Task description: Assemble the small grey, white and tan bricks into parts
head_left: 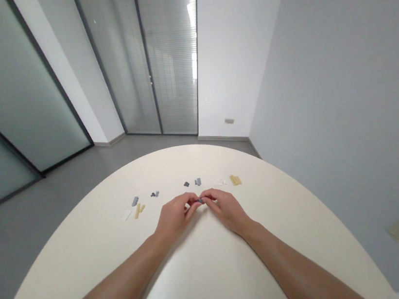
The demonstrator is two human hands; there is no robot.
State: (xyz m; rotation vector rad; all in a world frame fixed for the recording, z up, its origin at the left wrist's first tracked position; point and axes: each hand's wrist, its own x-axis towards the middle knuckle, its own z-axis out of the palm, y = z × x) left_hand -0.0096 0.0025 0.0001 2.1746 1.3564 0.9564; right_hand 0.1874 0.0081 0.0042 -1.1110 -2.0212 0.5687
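Observation:
Between the fingertips of both hands is a small dark grey building-brick piece (200,200), mostly covered by the fingers. My left hand (178,212) pinches it from the left, and my right hand (225,206) grips it from the right. The two hands meet just above the white table. Beyond them lie a dark piece (187,184) and some blue-grey bricks (198,182). Farther right are small white pieces (221,182) and a group of tan bricks (236,180).
On the round white table (209,275), left of my hands, are small dark and grey pieces (154,194), a blue-grey brick (135,201), tan strips (138,211) and a white strip (127,215). Beyond the table's far edge stand glass doors (170,65) and a grey wall (340,77).

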